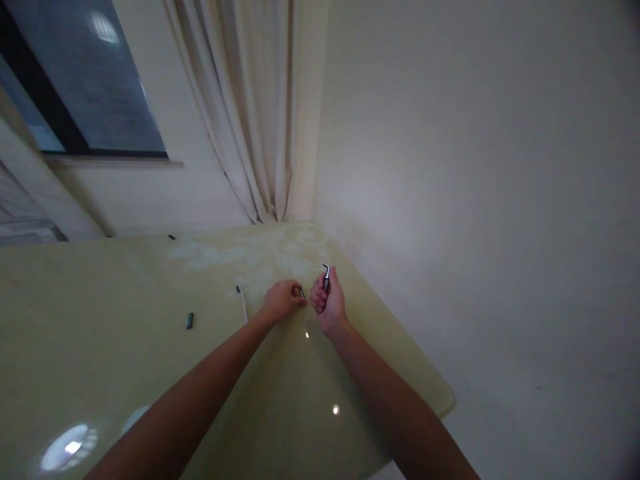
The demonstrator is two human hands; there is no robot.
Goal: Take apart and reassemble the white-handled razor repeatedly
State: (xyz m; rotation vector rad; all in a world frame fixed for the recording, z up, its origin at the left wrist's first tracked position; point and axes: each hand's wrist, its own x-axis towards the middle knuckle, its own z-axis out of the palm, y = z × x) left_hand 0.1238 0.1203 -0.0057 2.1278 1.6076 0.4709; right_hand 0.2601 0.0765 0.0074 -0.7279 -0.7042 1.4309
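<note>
Gleaming tabletop (pixel 270 393) beside pale wall (pixel 465 200)

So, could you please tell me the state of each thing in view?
Bent-tipped tool: held in the right hand, tip exposed.
Small dark piece: pinched in the left hand, partly hidden.
White stick: lying on the table.
Dark block: lying on the table.
Dark sliver: at the table's far edge.
Curtains: hanging.
Window: glass showing; seems shut.
</note>
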